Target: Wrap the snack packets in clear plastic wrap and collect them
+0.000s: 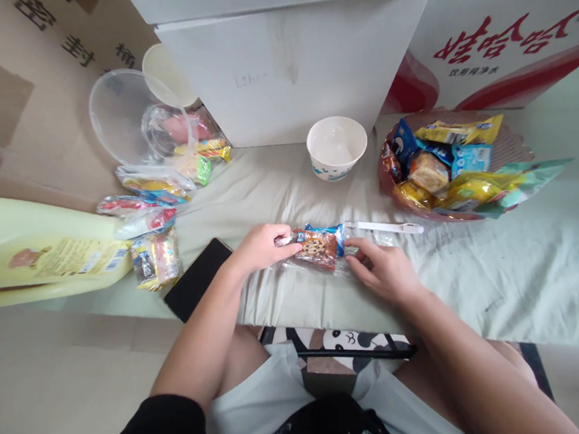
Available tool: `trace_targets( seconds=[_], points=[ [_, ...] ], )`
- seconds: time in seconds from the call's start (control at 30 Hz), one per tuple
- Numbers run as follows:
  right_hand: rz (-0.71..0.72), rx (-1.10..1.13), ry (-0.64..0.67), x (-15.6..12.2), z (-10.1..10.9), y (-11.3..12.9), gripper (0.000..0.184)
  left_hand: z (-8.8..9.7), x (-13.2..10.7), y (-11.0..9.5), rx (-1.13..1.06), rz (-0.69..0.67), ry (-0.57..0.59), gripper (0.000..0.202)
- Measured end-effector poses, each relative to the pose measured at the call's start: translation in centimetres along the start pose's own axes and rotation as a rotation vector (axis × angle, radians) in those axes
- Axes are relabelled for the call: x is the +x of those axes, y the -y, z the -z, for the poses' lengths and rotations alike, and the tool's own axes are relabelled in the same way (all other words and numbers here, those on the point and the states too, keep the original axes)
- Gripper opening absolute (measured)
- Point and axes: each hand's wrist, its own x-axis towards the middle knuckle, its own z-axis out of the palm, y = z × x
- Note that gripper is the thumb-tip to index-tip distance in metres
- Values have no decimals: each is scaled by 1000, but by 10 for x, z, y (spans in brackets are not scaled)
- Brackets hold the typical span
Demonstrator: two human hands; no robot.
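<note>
A small red-orange packet with a chocolate chip cookie picture (318, 247) lies on the cloth in front of me, a blue packet (340, 238) against its back and right side. Clear plastic (368, 238) spreads around and under both. My left hand (262, 247) pinches the left end of the cookie packet between thumb and fingers. My right hand (388, 270) is at the opposite end, fingers bent and apart, fingertips by the packets' right edge; whether they touch it I cannot tell. Just behind the packets lies a white, slim-handled tool (389, 227), its left end partly hidden.
A white paper bowl (336, 147) stands behind the packets. At right, a pink basket (522, 150) holds several wrapped snacks. At left are more snack packets (156, 260), a clear round lid (142, 115), a black phone (198, 280) and a yellow bottle (41, 251). Boxes (280, 76) line the back.
</note>
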Motion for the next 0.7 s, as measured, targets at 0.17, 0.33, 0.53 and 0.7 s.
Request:
trace_targets(
  seconds=[0.17, 0.33, 0.53, 0.7],
  points=[
    [31, -24, 24, -2, -1, -2, 25, 2, 0, 5, -263, -22, -64, 30],
    [63, -25, 68, -1, 1, -3, 24, -3, 3, 8, -366, 63, -150, 23],
    [100, -150, 165, 0, 3, 1, 40, -2, 2, 0, -128, 124, -101, 41],
    [83, -241, 265, 1, 10, 9, 45, 2, 0, 1, -165, 142, 35, 52]
  ],
)
